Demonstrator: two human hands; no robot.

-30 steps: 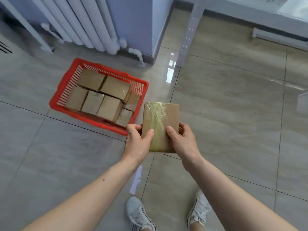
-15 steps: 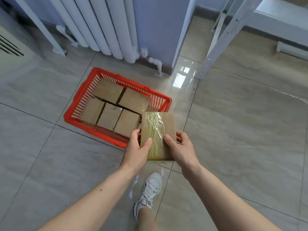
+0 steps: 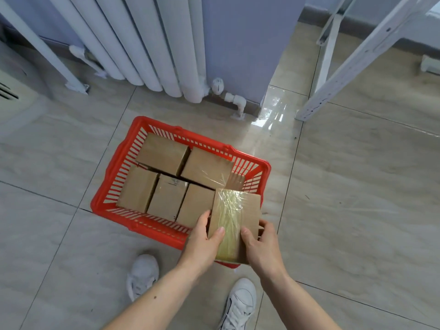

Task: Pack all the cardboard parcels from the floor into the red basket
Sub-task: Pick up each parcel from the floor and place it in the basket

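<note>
- Sitting on the tiled floor (image 3: 345,210), a red basket (image 3: 112,170) holds several cardboard parcels.
- Held over its near right corner, one taped parcel (image 3: 247,210) points its long axis away from the person.
- Left hand (image 3: 202,244) and right hand (image 3: 264,251) grip its near end.

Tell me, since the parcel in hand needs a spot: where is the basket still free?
Only the right end, between the upper-right parcel and the right wall of the red basket, looks open. Five parcels crowd the rest. Both hands hold the parcel.
</note>
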